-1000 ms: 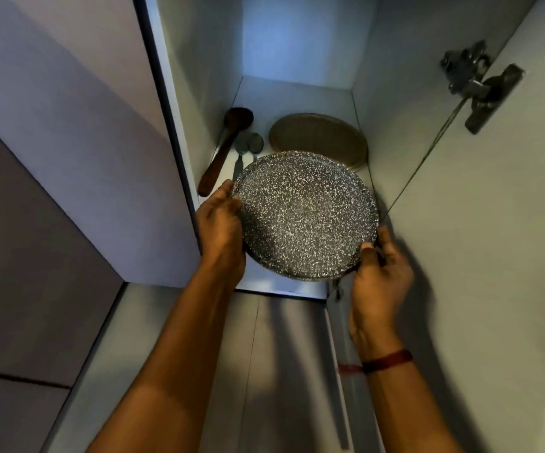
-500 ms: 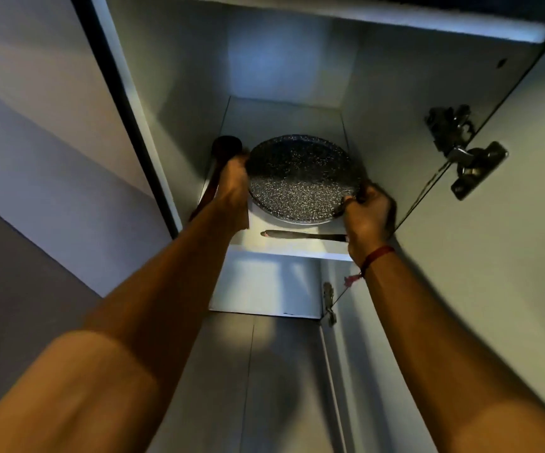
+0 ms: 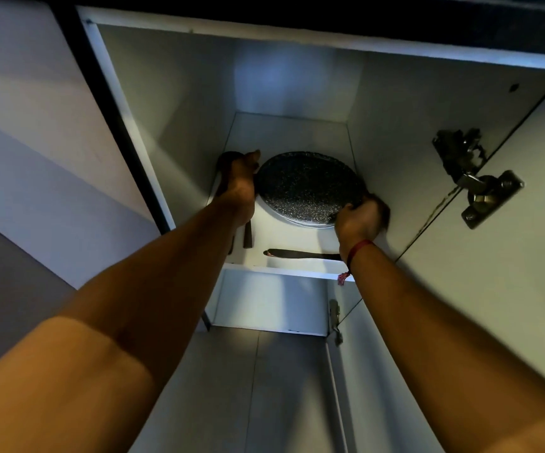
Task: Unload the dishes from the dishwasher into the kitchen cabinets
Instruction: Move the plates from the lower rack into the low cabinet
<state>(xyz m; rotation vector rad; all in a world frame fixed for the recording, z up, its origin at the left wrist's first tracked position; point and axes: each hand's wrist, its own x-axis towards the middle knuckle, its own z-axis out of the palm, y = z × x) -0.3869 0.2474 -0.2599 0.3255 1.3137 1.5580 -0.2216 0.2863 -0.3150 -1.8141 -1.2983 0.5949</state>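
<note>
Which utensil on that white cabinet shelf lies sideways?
The long dark knife along the front edge of the white shelf, before the speckled round plate. The slim dark handles beside the left hand run front to back.

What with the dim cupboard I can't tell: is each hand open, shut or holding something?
Left hand: holding the plate by its left rim.
Right hand: gripping its right rim.

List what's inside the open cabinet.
On the shelf: a plate held by the left hand and right hand, a knife along the front edge, and dark utensils at left, mostly behind the left hand. Anything under the plate is hidden.
</note>
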